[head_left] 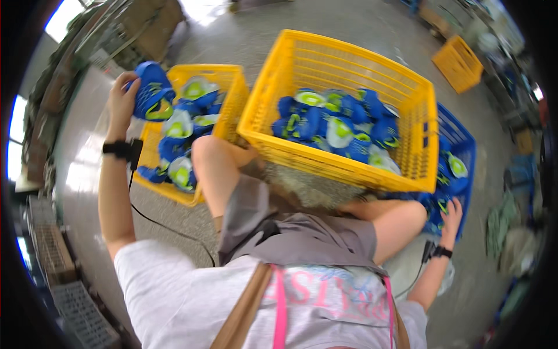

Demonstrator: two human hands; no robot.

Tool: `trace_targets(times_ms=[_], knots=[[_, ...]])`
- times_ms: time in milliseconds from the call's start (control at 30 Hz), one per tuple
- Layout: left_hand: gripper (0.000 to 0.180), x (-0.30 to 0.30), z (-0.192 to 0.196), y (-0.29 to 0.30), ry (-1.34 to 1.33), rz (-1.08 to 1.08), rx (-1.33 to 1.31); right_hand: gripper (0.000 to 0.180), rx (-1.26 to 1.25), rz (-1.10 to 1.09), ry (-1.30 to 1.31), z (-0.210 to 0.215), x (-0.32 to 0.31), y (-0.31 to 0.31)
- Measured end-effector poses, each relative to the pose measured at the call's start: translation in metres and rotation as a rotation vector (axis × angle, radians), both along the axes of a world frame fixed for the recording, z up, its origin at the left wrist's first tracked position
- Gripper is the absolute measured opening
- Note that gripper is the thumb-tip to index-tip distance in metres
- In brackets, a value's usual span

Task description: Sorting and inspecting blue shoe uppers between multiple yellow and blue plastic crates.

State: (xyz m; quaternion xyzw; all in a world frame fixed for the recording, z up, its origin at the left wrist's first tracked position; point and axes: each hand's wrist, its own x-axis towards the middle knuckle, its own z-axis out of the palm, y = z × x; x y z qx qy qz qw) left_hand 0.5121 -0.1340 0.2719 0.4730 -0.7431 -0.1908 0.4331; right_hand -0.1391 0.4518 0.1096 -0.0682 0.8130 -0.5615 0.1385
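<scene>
My left hand (121, 99) is raised at the far left, its fingers closed around the edge of a blue shoe (152, 90) with lime-green markings. That shoe hangs above the left rim of a small yellow crate (237, 87), which holds more blue shoes (172, 148) with white and lime insides. On the other side, my right hand (451, 220) reaches over the near part of a blue crate (468, 152), fingers spread close to the blue shoes (456, 174) in it. Whether its fingertips touch one I cannot tell.
A large yellow crate (343, 166) with several blue shoes (340, 125) stands in front of me, partly over the blue crate. Another yellow crate (458, 64) sits at the far right. Cardboard boxes (148, 26) stand at the back left. A cable (168, 230) trails from my left wrist.
</scene>
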Motion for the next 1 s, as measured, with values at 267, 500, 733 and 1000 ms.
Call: trace_targets(times_ms=[267, 500, 733, 1000], knots=[[0.022, 0.09, -0.187, -0.058, 0.037, 0.196, 0.091, 0.039, 0.112, 0.263, -0.046, 0.01, 0.041, -0.084], [0.057, 0.046, -0.247, -0.096, -0.941, 0.14, 0.396, 0.047, 0.336, 0.854, 0.375, -0.003, 0.041, -0.144], [0.047, -0.268, -0.121, -0.076, -0.971, -0.392, -0.072, 0.037, 1.071, 1.395, 0.41, -0.021, 0.084, -0.24], [0.106, -0.455, -0.258, -0.008, -1.359, -0.683, 0.226, 0.036, 1.041, 1.864, 0.134, -0.055, 0.07, -0.25]])
